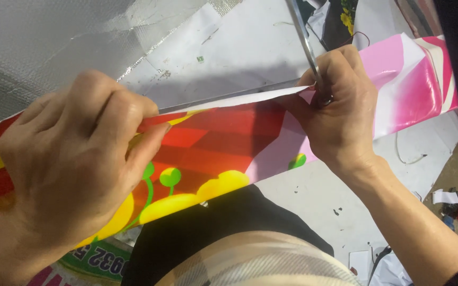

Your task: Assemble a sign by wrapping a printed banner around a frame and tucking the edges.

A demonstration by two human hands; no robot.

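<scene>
A glossy printed banner sheet (223, 148), red, yellow, green and pink, is folded over a long edge that runs across the middle of the view. My left hand (75, 159) grips the folded edge at the left, fingers curled over it. My right hand (340, 106) pinches the fold further right and also holds a thin metal tool (306, 39), whose shaft rises up and away from the fingers. What kind of tool it is I cannot tell. The white underside of the sheet shows along the fold.
White sheets (250, 47) and a silvery foil sheet (54, 42) cover the floor beyond the banner. My knee in dark and checked cloth (239, 249) is below the sheet. Paper scraps and small debris (446, 198) lie at the right.
</scene>
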